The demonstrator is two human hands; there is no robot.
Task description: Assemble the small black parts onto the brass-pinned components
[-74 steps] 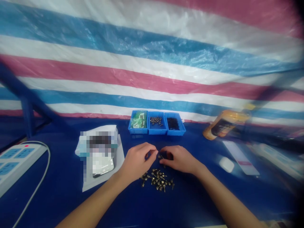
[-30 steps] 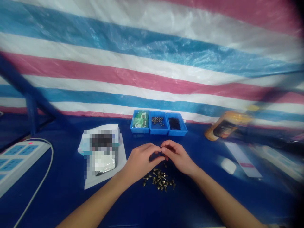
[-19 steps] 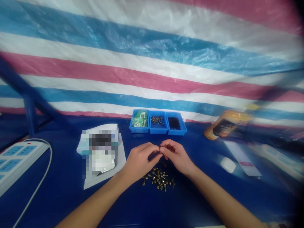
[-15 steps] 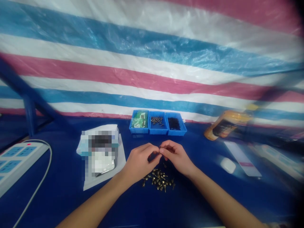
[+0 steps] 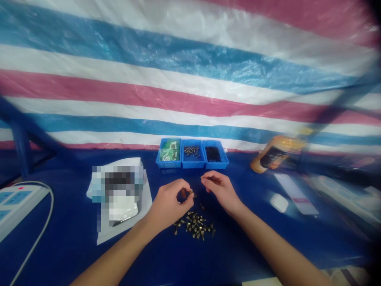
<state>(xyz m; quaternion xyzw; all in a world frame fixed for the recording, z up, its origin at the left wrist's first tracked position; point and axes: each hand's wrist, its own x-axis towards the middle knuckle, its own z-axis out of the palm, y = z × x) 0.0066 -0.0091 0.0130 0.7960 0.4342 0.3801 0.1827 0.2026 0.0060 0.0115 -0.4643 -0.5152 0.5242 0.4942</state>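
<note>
My left hand (image 5: pixel 171 202) pinches a small brass part (image 5: pixel 192 193) between thumb and forefinger, above the table. My right hand (image 5: pixel 222 188) is a little to the right and apart from it, with thumb and forefinger pressed together. Whatever its fingertips hold, if anything, is too small to make out. Below the hands lies a loose pile of small brass parts with thin stems (image 5: pixel 195 226). One similar piece (image 5: pixel 202 206) lies between the pile and my right hand. Beyond, three blue bins stand in a row: green packets (image 5: pixel 170 150), small metal pieces (image 5: pixel 191 151) and black pieces (image 5: pixel 212 154).
On the left are a white power strip (image 5: pixel 22 206) with a cable and a white sheet (image 5: pixel 145 202) under partly blurred items. To the right lie a tilted bottle (image 5: pixel 275 153), a white case (image 5: pixel 279 203), a flat white box (image 5: pixel 296 194) and another power strip (image 5: pixel 347 198).
My hands have parted from fingertip contact. My left hand has moved slightly left and down with the brass part, now more visible. The view has shifted slightly.
</note>
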